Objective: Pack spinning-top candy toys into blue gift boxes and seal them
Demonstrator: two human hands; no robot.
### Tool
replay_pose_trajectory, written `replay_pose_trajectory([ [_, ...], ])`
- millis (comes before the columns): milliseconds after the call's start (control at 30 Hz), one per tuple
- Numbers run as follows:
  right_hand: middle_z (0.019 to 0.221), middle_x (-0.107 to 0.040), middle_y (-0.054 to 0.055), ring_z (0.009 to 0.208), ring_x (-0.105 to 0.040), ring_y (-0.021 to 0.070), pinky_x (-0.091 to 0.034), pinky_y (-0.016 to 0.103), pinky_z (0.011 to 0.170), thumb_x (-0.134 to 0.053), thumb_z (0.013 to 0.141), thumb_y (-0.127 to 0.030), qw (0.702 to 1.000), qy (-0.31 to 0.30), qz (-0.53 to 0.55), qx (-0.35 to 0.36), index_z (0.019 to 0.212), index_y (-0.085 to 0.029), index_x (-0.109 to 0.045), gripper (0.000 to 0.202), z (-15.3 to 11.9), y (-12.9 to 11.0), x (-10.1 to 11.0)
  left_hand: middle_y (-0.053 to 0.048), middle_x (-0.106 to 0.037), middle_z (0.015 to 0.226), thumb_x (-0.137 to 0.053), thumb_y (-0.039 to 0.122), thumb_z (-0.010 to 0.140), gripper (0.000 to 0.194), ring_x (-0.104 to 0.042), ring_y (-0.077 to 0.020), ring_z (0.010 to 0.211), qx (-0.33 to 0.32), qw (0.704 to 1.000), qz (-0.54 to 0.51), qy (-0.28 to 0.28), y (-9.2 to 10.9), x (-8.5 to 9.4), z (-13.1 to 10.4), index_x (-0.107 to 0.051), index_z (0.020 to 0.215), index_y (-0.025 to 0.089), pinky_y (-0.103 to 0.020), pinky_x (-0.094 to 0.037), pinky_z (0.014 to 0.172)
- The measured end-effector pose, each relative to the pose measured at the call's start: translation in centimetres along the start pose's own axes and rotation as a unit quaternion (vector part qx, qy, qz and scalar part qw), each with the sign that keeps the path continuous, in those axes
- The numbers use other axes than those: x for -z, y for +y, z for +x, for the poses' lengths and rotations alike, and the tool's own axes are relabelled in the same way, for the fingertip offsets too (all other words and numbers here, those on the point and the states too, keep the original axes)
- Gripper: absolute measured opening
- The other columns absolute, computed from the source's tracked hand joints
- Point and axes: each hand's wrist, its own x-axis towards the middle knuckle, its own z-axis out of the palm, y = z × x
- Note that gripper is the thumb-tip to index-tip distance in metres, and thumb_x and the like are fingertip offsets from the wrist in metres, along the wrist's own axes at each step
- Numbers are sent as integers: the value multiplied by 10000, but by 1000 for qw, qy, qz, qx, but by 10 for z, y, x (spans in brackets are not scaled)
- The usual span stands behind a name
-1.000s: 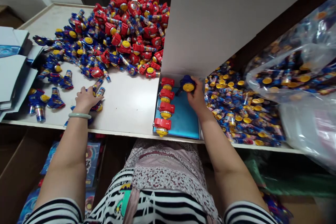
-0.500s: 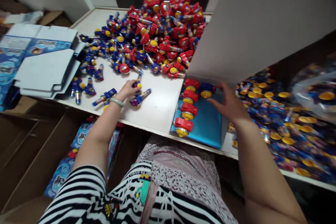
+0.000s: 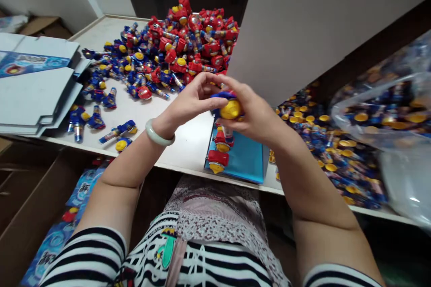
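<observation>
Both hands meet over the top of a blue box (image 3: 247,157), gripping a blue toy with a yellow cap (image 3: 230,110). My left hand (image 3: 197,96), with a pale bangle on its wrist, has its thumb against the toy's left side. My right hand (image 3: 251,110) wraps round the right side and underside. Part of the toy is hidden by the fingers. Below them, red toys with yellow caps (image 3: 218,161) lie in a column along the box's left side. A clear tube shows just under my right hand.
A large pile of red and blue toys (image 3: 198,38) covers the back of the white table (image 3: 188,143). Flat printed cartons (image 3: 33,94) lie at left. An upright pale panel (image 3: 286,22) stands behind the box, with more toys in plastic (image 3: 323,143) at right.
My left hand has moved right from the loose blue toys on the table. My right hand has closed and moved left. The two now meet at a blue toy above the box.
</observation>
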Motion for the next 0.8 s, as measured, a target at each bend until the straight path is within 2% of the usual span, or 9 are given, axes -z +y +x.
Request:
replay_pose_trajectory([
  [100,1322,-564,85,1224,-570,316,-488,543,1065,-761,799,-431,986,126,-84,-75,1415,-291,-485,690,-48,37,37,-51,-620,1061,-816,249,769,410,-640,-180,961,-21,1000,13,-1,-19,-14,16,-610,1117,183,-311,-528,838],
  [167,1330,-541,108,1230,-554,327,-473,554,1074,-768,781,-432,967,185,-132,-113,1389,-265,-479,694,-81,73,45,-58,-642,1052,-810,212,754,378,-624,-186,953,-24,996,90,-15,-36,-18,26,-643,1092,179,-327,-512,863],
  [233,1312,-537,125,1242,-536,333,-448,562,1092,-755,777,-416,962,189,-158,-122,1359,-242,-482,666,-105,109,36,-67,-672,1024,-796,186,739,322,-615,-218,979,-34,979,192,-66,-56,-23,38,-685,1041,175,-371,-489,922],
  [333,1297,-531,150,1262,-514,331,-412,574,1118,-688,803,-351,967,168,-154,-112,1342,-218,-468,597,-121,147,8,-82,-695,1030,-773,147,706,352,-606,-284,1052,-65,928,327,-168,-84,-38,54,-719,1050,201,-429,-446,994],
  [400,1322,-506,167,1292,-487,329,-392,578,1134,-645,811,-306,971,159,-147,-103,1359,-205,-443,593,-124,160,-6,-93,-697,1048,-753,132,705,392,-597,-310,1079,-78,893,395,-201,-100,-47,61,-721,1088,212,-442,-432,1006],
  [500,1339,-481,184,1303,-472,330,-396,578,1130,-627,798,-272,977,138,-146,-78,1388,-181,-413,634,-129,168,-11,-104,-698,1044,-706,134,746,317,-600,-307,1061,-79,861,457,-210,-117,-52,62,-734,1055,199,-440,-430,1002],
  [633,1330,-462,192,1305,-472,341,-388,604,1129,-630,794,-272,978,131,-149,-70,1394,-176,-399,650,-135,175,-5,-116,-690,1096,-663,149,789,287,-609,-293,1038,-74,845,480,-223,-125,-46,59,-733,1065,185,-421,-454,970],
  [800,1318,-455,198,1295,-473,327,-393,587,1130,-642,793,-279,983,107,-140,-56,1376,-177,-386,644,-132,186,-2,-120,-685,1135,-669,136,784,331,-613,-295,1074,-64,843,475,-242,-125,-43,61,-720,1109,175,-413,-467,976],
])
